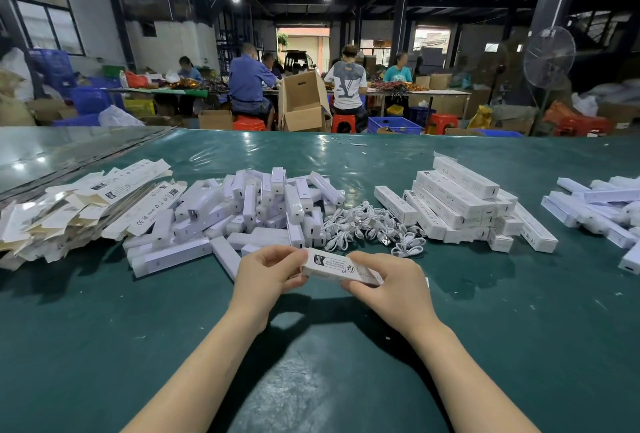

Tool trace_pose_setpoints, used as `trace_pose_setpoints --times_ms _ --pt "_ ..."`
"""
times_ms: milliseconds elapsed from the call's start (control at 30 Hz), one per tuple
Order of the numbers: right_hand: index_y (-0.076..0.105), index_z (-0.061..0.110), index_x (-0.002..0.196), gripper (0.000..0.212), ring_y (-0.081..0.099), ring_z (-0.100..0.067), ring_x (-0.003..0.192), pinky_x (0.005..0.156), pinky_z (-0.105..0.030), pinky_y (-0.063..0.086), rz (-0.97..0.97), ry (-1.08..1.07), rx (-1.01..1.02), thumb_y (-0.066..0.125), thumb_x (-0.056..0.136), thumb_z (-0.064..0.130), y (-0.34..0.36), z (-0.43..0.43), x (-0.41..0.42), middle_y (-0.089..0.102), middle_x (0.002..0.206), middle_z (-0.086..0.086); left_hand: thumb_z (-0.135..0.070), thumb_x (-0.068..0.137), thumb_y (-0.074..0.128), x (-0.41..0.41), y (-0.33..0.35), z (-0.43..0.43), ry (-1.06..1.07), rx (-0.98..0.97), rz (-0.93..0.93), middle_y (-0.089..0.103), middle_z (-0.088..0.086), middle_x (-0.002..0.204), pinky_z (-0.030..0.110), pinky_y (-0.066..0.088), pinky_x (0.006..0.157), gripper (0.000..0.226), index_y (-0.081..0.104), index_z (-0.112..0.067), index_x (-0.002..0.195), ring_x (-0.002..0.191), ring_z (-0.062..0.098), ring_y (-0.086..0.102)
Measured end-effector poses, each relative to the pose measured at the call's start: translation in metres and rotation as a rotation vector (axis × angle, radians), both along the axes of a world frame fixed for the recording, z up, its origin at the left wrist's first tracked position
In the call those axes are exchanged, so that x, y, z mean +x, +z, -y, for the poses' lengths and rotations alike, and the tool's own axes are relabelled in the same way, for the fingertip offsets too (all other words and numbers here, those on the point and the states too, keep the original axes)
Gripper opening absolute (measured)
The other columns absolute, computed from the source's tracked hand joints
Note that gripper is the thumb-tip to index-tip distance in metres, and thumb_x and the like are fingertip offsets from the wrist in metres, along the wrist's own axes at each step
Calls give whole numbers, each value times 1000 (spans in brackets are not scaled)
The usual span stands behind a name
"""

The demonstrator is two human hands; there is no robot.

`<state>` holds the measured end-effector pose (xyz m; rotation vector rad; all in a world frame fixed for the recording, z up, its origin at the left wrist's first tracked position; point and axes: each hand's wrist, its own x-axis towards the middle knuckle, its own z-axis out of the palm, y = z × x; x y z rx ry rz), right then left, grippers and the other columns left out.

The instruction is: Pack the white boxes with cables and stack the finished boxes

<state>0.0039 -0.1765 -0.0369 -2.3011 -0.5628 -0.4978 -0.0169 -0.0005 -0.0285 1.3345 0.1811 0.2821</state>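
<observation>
A long white box (330,265) with black print lies level between my two hands, just above the green table (311,380). My left hand (263,276) pinches its left end. My right hand (388,285) grips its right part, fingers curled under it. Beyond the box lies a heap of coiled white cables (372,224). A neat stack of closed white boxes (464,207) stands to the right of the cables. Loose white inner pieces (256,210) are piled behind my left hand.
Flat unfolded cartons (79,207) are heaped at the far left. More white boxes (602,210) lie scattered at the right edge. Behind the table, several people sit at other benches among cardboard boxes (303,103), red stools and blue crates; a fan (549,58) stands at right.
</observation>
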Motion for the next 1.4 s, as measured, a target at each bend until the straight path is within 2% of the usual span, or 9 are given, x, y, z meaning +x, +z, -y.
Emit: trace_pose_setpoints --times_ms 167,267,400,533,667,933,1200,1267,1400 --pt "71 27 95 27 62 -26 79 71 -37 47 83 -102 22 75 69 34 -3 -3 1 70 81 -2 -10 86 62 -9 -5 26 178 272 178 68 -6 76 28 55 69 21 69 -28 76 70 13 61" --pt "73 19 91 27 64 -29 76 70 -41 49 127 -157 114 81 65 21 -5 0 4 71 80 -6 -14 86 62 -15 -4 38 113 492 320 61 -23 93 9 46 71 31 61 -44 93 76 -10 58" --pt "71 21 94 25 63 -27 77 69 -37 47 148 -139 95 77 69 22 -5 -2 4 71 83 -3 -9 89 57 -15 -5 44 -93 94 129 65 -3 88 27 51 80 31 53 -35 103 80 8 62" --pt "68 13 110 41 62 -24 96 84 -23 40 149 43 6 74 70 9 -5 -12 3 69 103 -4 -2 94 46 -9 -3 40 110 -137 162 65 6 80 21 56 60 23 43 -25 97 68 15 65" --pt "69 16 107 32 54 -25 95 82 -28 38 163 -101 -98 72 75 19 -7 -5 8 64 98 -3 -3 96 41 0 -4 15 286 -144 198 62 2 80 19 55 55 24 41 -26 102 64 13 63" --pt "67 17 106 31 59 -21 91 80 -27 41 -54 -257 241 69 76 9 -9 -4 13 63 97 -1 -5 96 43 1 -17 29 219 -96 195 62 8 89 22 55 59 32 35 -26 119 67 20 65" --pt "67 8 107 38 55 -12 70 68 -5 34 -6 -333 548 71 72 -5 7 20 24 53 94 -8 -15 96 45 1 -14 27 52 -17 88 51 4 105 21 54 57 64 9 -31 145 74 19 62" --pt "66 4 109 36 46 -2 63 63 2 30 79 -499 657 72 74 -1 16 31 32 53 94 -14 -13 96 46 2 -15 27 60 0 82 49 2 100 18 54 53 59 16 -26 144 71 19 59" --pt "64 2 113 38 52 -22 77 75 -15 35 66 -705 816 70 76 4 33 53 55 61 100 -20 -10 95 46 2 -17 31 31 138 102 48 -4 94 17 50 50 38 35 -28 127 65 15 54"
